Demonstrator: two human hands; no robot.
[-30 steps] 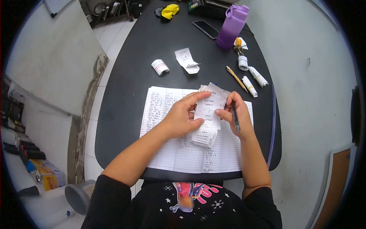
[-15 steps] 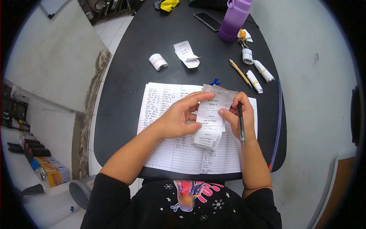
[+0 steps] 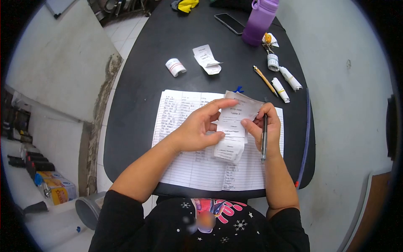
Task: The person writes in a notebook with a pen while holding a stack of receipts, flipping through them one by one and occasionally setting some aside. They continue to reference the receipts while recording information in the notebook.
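Over an open lined notebook [image 3: 180,170] with handwritten columns, I hold a small stack of printed receipts [image 3: 231,122]. My left hand [image 3: 195,128] grips their left side, its index finger across the upper part and its thumb lower on the edge. At the upper right, my right hand [image 3: 269,126] pinches the paper between thumb and fingers. A dark pen [image 3: 264,145] is also held in this hand, pointing down along the palm. The print on the receipts is partly blurred.
Beyond the notebook lie a curled receipt [image 3: 175,67] and a folded receipt [image 3: 207,61]. To the right are a wooden-looking pen [image 3: 265,80], rolled papers [image 3: 280,90], and a paper roll [image 3: 273,62]. A phone [image 3: 229,23] and purple bottle [image 3: 259,25] stand farther back.
The top receipt's upper right part has spread toward my right fingers, covering the sheets fanned behind it. Both hands have shifted only slightly, and the pen has tilted a little.
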